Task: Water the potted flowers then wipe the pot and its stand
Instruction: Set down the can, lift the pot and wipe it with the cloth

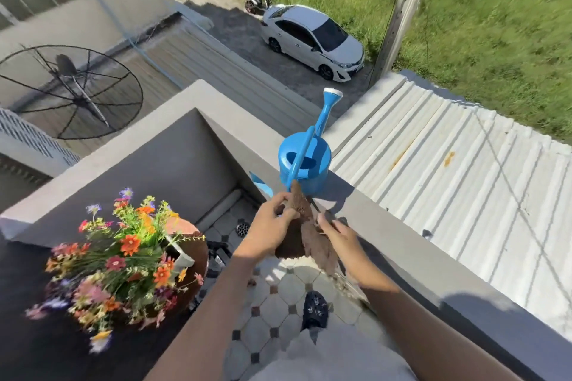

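Observation:
A blue watering can stands upright on the grey balcony wall, with no hand on it. Just in front of it, my left hand and my right hand both grip a brown cloth, which hangs between them over the wall's inner edge. To the lower left, a terracotta pot full of mixed orange, pink and purple flowers sits in shade. Its stand is hidden under the blooms.
The wall's corner lies behind the pot. The tiled balcony floor has a drain and my dark shoe. Beyond the wall are a corrugated roof, a satellite dish and a white car far below.

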Available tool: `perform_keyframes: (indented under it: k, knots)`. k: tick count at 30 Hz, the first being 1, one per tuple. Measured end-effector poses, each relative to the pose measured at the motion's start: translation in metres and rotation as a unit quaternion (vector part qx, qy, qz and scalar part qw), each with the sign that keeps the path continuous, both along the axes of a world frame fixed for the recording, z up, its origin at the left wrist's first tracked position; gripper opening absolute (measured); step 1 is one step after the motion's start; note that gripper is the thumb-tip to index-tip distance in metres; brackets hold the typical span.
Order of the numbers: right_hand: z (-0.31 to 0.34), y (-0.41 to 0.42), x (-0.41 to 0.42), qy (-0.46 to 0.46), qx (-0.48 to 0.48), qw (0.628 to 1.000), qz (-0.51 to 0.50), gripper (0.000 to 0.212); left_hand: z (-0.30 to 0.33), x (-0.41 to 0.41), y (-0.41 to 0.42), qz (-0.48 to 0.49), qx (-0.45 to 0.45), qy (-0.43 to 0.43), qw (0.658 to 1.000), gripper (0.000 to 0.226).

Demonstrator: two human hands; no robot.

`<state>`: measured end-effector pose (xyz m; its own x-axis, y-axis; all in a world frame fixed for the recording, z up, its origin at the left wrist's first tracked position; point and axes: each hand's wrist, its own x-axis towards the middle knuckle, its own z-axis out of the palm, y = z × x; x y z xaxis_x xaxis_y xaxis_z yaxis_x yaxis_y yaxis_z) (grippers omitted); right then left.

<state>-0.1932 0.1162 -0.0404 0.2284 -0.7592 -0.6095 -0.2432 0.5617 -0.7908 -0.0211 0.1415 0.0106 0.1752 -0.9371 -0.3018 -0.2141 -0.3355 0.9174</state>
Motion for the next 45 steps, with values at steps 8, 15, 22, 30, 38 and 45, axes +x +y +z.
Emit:
perform_keyframes:
  k: [8,15,22,30,38,45]
  knots:
    - [0.043,0.076,0.086,-0.322,0.284,0.9,0.078,0.065,0.023,0.057,0.122,0.204,-0.03,0.12,0.971,0.021]
    - [0.053,0.128,0.111,-0.326,0.186,0.917,0.133,0.035,0.01,0.073,0.198,0.28,0.012,0.056,0.958,0.019]
    - [0.044,0.128,0.119,-0.206,0.065,0.976,0.031,0.041,0.01,0.072,0.193,0.369,0.053,0.003,0.928,0.02]
    - [0.025,0.091,0.124,-0.151,0.064,0.986,0.034,0.058,-0.038,0.105,0.114,0.489,0.132,0.277,0.817,0.01]
    - [-0.009,0.044,0.17,0.004,0.014,0.995,0.101,0.037,-0.098,0.143,0.092,0.612,0.163,0.327,0.701,0.026]
    - [-0.041,0.022,0.199,0.022,0.02,0.985,0.168,0.058,-0.12,0.155,0.095,0.648,0.159,0.298,0.682,0.02]
